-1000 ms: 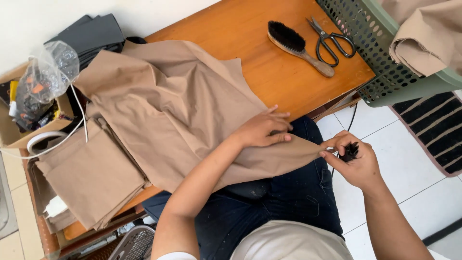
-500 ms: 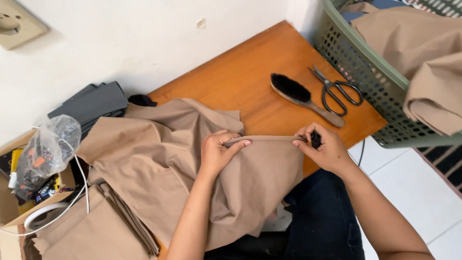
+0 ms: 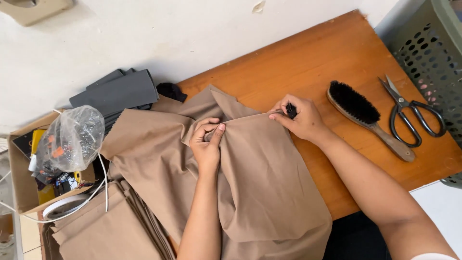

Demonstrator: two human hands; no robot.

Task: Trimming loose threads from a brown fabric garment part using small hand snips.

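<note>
1. A fold of the tan fabric (image 3: 260,183), spread over the wooden counter (image 3: 308,62), is pinched by the fingers of the left hand (image 3: 207,144).
2. At 3 o'clock along the taut edge, a small black tool (image 3: 291,111) is gripped by the right hand (image 3: 301,118).
3. A wooden brush (image 3: 368,118) and black scissors (image 3: 409,115) are seen further toward 3 o'clock.

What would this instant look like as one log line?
left hand: pinching tan cloth edge | right hand: small black tool at same edge | brush, scissors: on table, untouched

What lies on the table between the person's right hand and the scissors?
A wooden brush with black bristles, seen in the head view, lies between the right hand and scissors.
</note>
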